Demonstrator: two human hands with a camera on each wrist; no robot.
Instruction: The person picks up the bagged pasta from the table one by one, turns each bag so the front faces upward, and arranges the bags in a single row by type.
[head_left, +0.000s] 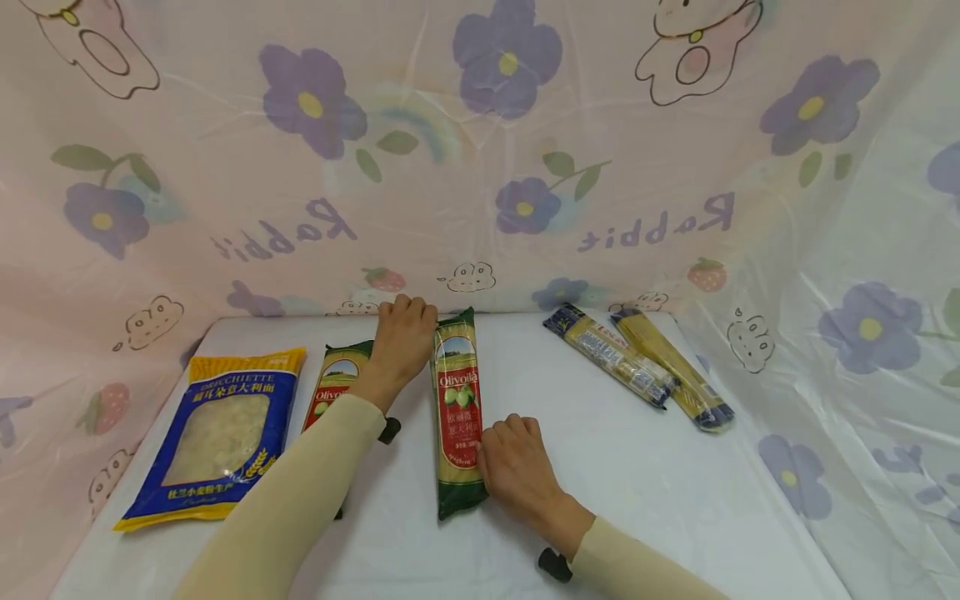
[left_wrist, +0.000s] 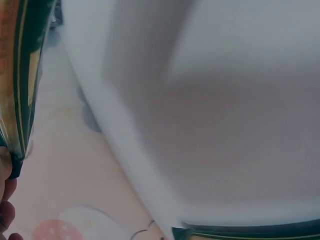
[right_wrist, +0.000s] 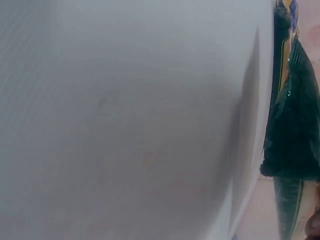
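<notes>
Head view: read "Olivoilà" in white, above Chinese characters and the word "Spaghetti", on the red label of the central packet [head_left: 459,417]. Could not make out the small line of print between them. Located this packet near the middle of the white surface [head_left: 600,475], with its long side running away from the person. Found both hands grasping it: the left hand [head_left: 402,337] pinching the far green end, the right hand [head_left: 516,462] gripping the right edge toward the near end, with fingers curled. Saw fingertips at a green packet end in the left wrist view also.

Read part of the same brand on a matching packet [head_left: 339,375] to the left, partly hidden by the left arm. Read "ORECCHIETTE" and Chinese characters on a blue bag [head_left: 172,442] with yellow ends, farther left. Saw pale, small pasta pieces through its clear window and wheat ears printed near a lower corner.

Noted two slim packets [head_left: 609,354] with dark blue ends at the right, overlapping at an angle; could not read their lettering with certainty. Recorded shiny, creased film on the packaging. Read "Rabbit", mirrored, on the pink cloth [head_left: 420,217] behind, softly wrinkled and printed with purple flowers and strawberries. Noted plain cream sleeves [head_left: 300,492] on both arms.
</notes>
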